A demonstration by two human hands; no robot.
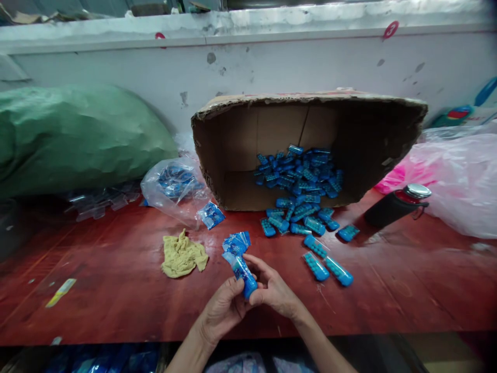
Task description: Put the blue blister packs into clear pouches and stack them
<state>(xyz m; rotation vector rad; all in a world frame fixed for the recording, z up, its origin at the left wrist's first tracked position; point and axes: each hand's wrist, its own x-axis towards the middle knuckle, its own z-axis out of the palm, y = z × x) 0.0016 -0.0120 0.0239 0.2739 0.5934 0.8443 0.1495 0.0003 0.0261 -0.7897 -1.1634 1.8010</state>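
Note:
Between my two hands, over the front of the red table, is a small blue tube pack [244, 275] with a clear end. My left hand [225, 305] grips it from the left, thumb on top. The fingers and thumb of my right hand [276, 291] close on it from the right. Just beyond the tube lies a small fan of blue printed packets [236, 242]. To the right, several similar tubes with blue-green beads [316, 265] lie loose on the table. More tubes [303, 171] are heaped inside and spilling from a cardboard box [240, 189] on its side.
A yellow-green cloth [184, 254] lies left of my hands. Behind it are a clear bag of blue packets [174, 181] and a large green sack [77, 140]. A black bottle [392, 207] and pink-and-clear plastic bags [450, 176] are at right. The red table [116, 290] ends close below my hands.

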